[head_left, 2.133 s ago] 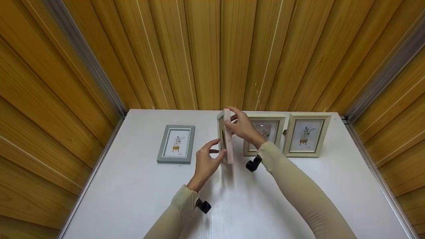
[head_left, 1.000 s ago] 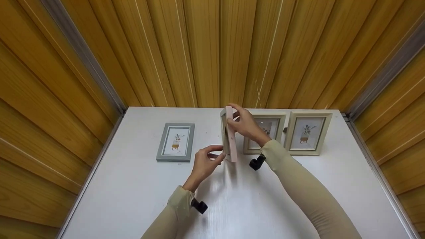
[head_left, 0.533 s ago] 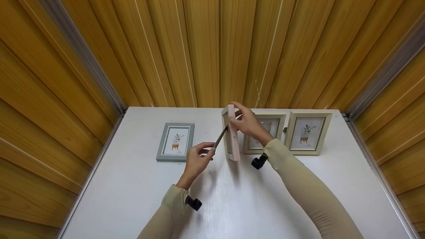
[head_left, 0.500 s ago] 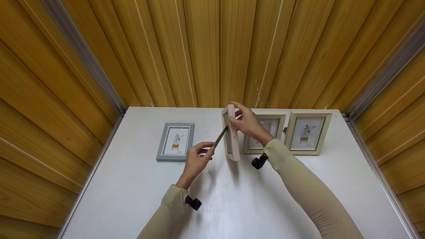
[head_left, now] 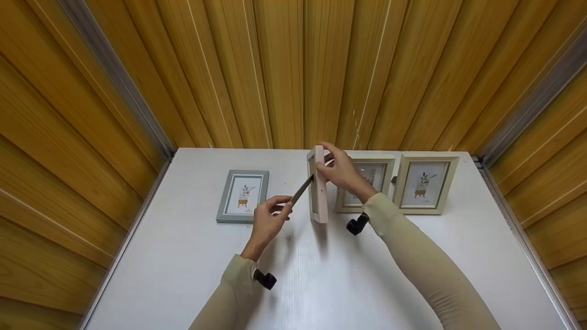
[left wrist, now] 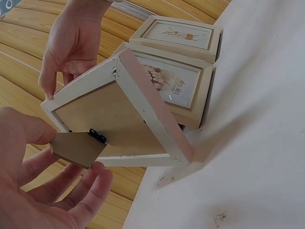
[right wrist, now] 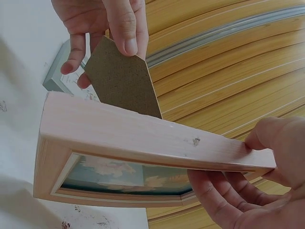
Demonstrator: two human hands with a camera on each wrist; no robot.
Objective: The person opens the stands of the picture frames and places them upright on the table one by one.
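Observation:
A pink picture frame (head_left: 321, 192) is held upright above the table, its brown backing board (left wrist: 114, 114) facing left. My right hand (head_left: 341, 172) grips its upper part, thumb on one edge and fingers on the picture side. On the back, a brown easel stand (left wrist: 78, 149) swings out from a small black hinge (left wrist: 97, 136). My left hand (head_left: 269, 220) pinches the stand's free end between thumb and fingers. From the right wrist, the stand (right wrist: 124, 76) shows behind the frame's pink edge, and the floral picture (right wrist: 124, 174) is partly visible.
A grey-blue picture frame (head_left: 221, 201) lies on the white table (head_left: 183, 275) at left. Two cream picture frames (head_left: 390, 172) (head_left: 440, 201) stand at right, one partly behind my right hand. Wood-panel walls (head_left: 284, 73) enclose the table's back and sides.
My left hand has moved from the frame's lower edge down and left, pulling the stand out from the back. The frame has shifted slightly right, still in my right hand.

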